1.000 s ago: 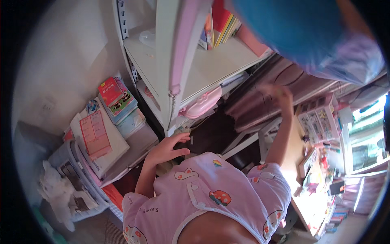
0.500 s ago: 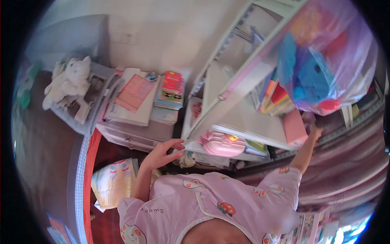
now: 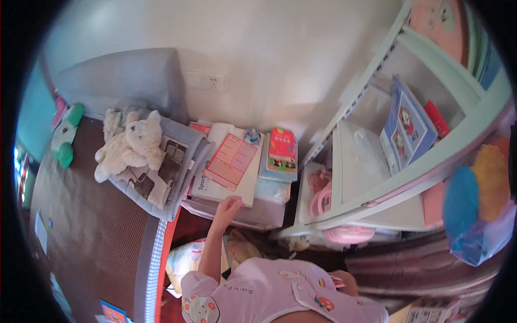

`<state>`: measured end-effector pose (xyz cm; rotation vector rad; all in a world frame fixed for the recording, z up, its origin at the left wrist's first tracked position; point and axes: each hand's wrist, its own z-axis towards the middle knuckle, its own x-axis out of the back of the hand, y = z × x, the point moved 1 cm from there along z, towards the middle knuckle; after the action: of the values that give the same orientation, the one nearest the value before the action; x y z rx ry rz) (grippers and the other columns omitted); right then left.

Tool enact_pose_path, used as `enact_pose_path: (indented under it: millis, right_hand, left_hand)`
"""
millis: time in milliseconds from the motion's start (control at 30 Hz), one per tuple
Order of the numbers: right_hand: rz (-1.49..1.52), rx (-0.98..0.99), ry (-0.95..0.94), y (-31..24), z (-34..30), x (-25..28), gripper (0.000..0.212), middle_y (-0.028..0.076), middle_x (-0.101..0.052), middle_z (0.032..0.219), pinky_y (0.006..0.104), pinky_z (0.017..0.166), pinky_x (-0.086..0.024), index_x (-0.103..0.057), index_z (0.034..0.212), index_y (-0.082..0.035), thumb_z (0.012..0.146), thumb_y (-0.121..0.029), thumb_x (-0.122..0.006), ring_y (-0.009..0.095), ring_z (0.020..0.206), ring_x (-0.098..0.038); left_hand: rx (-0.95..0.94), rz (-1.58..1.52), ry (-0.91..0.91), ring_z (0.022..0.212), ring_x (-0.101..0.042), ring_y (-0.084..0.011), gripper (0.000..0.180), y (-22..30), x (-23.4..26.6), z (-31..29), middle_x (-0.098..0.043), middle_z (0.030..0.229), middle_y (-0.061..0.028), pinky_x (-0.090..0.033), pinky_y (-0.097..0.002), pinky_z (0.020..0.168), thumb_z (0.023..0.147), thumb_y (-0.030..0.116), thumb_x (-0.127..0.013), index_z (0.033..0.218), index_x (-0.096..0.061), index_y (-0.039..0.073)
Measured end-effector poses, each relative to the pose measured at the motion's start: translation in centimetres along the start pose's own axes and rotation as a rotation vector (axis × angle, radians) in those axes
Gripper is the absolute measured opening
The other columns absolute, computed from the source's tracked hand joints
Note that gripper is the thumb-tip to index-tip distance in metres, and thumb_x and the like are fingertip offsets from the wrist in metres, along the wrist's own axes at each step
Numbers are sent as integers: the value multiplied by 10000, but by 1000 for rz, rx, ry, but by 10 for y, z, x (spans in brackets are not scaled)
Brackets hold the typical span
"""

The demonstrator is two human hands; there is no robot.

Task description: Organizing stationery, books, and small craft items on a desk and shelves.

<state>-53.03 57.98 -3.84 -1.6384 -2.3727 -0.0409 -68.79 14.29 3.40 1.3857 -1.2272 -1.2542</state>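
My left hand (image 3: 229,208) is at the front edge of the nightstand (image 3: 258,214), beside a flat white package (image 3: 200,189). Its fingers are loosely bent and open, and I see nothing held in them. Whether the fingertips touch the package cannot be made out. On the package lies a pink-and-red printed sheet (image 3: 232,161). To its right is a stack of books, topped by a small red book (image 3: 283,144). My right hand is out of view; only a bit of the right arm (image 3: 346,281) shows beside my pink shirt.
At left, a bed (image 3: 91,226) carries a cream plush toy (image 3: 141,141) on folded grey fabric. At right stands a white shelf (image 3: 371,207) with a blue picture book (image 3: 409,129) and a pink case (image 3: 349,234). A clear bag of colourful toys (image 3: 479,204) hangs at far right.
My view has swung left, toward the bed and nightstand. My left hand has come to the nightstand's front edge. My right hand, earlier reaching beside the shelf, has left the view.
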Motion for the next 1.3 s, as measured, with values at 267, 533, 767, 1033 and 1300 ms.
enact_pose_path:
  millis: [267, 533, 767, 1033, 1300]
  right_hand:
    - [-618, 833, 0, -173, 159, -168, 307, 134, -553, 614, 351, 476, -433, -549, 631, -13, 748, -265, -418, 241, 564, -560]
    - [4, 963, 200, -256, 84, -224, 259, 70, -530, 645, 248, 501, -402, -519, 792, -57, 768, -308, -456, 120, 553, -501]
    - [995, 650, -372, -336, 104, -182, 247, 89, -532, 871, 301, 696, -422, -458, 930, -61, 768, -247, -469, 173, 831, -518]
    - [1530, 440, -254, -394, 135, -149, 647, 75, -346, 1150, 409, 935, -169, -312, 1130, -28, 703, -479, -490, 174, 1126, -270]
    - [1614, 400, -309, -412, 120, -146, 918, 94, -292, 1165, 427, 947, -114, -217, 1191, -14, 569, -607, -538, 202, 1127, -250]
  left_hand:
    - [270, 133, -319, 764, -514, -124, 322, -64, 20, 136, -556, 850, -73, -389, -237, 665, 774, 290, -487, 963, -494, 28]
    - [616, 244, -335, 729, -527, -139, 246, -136, -9, 173, -548, 802, -16, -376, -260, 588, 729, 252, -506, 907, -508, 82]
    - [903, -453, -28, 837, -516, -175, 284, -121, 46, 158, -536, 885, -75, -402, -279, 658, 766, 270, -470, 931, -474, 39]
    - [1046, -669, -262, 967, -441, -172, 236, -126, 23, 156, -506, 961, -51, -354, -303, 787, 755, 243, -487, 897, -468, 55]
    - [920, -727, -78, 783, -423, -80, 227, -195, -48, 199, -470, 776, 83, -250, -280, 762, 600, 35, -479, 773, -435, 175]
